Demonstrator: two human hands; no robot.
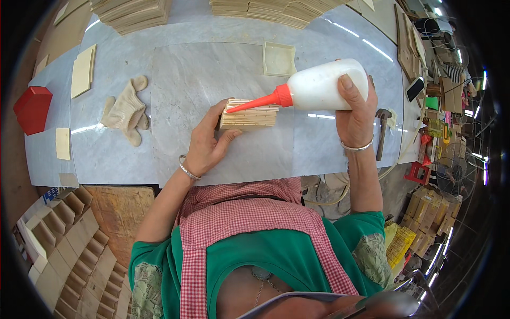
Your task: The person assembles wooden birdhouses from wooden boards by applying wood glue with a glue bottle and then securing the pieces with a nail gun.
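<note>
Glue bottle (326, 85), white with a long orange nozzle, lies nearly level in the right hand (355, 114); fingers wrapped round the bottle's body, thumb pressed flat on its near side. That is a squeezing grip, and the tilt points the nozzle left so its tip meets the top of the wooden stack (248, 112). No glue bead can be made out at the tip.

Stack: thin pale wooden pieces bundled edge-up, at the centre of the grey marble slab (175, 154), just in front of the person. Left hand (204, 146) holds it from the near-left side: thumb against the near face, fingers curled over the left end, pinching the bundle. Judged purpose: keeps the pieces tight and flush so the nozzle can run over one level surface without them sliding.

Surroundings:
- Knitted work glove (126, 110), cream, lies loose on the slab to the left, well apart from both hands.
- Shallow square tray (279, 58) on the far side, beyond the stack.
- Hammer (382, 130) at the right edge of the slab, just beside the right wrist.
- Red box (33, 108) at the far left.
- Piles of cut wooden panels (133, 13) along the far edge.
- Cardboard dividers (69, 250) below the table, near left.
</note>
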